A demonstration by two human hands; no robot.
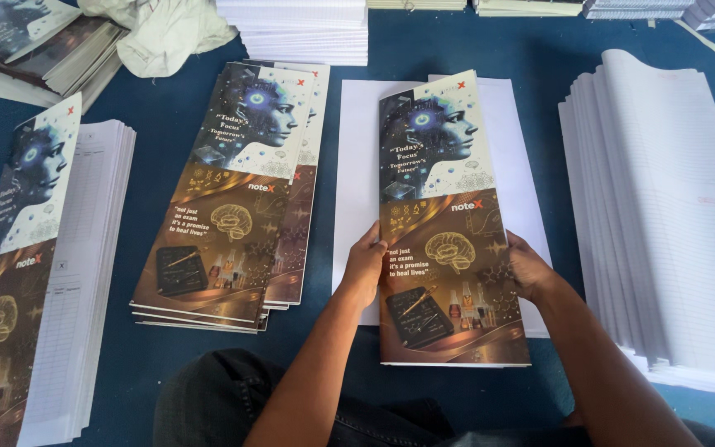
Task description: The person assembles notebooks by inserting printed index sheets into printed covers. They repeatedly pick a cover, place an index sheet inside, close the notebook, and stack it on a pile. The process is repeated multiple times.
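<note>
Your left hand (pixel 363 266) grip clamped on left edge of printed cover sheet (pixel 448 223); right hand (pixel 530 269) grip pinches right edge. Cover lies over white ruled sheets (pixel 515 132), centre of blue surface (pixel 539 50). Judged: this one being aligned, not finished. Covers stack (pixel 233 190) at 9 o'clock waits. Ruled paper pile (pixel 664 215) at 3 o'clock remains. Covered bundle (pixel 35 273) far 9 o'clock looks done.

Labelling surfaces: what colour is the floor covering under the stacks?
Dark blue floor covering, plain, no pattern; clearest in the head view.
</note>
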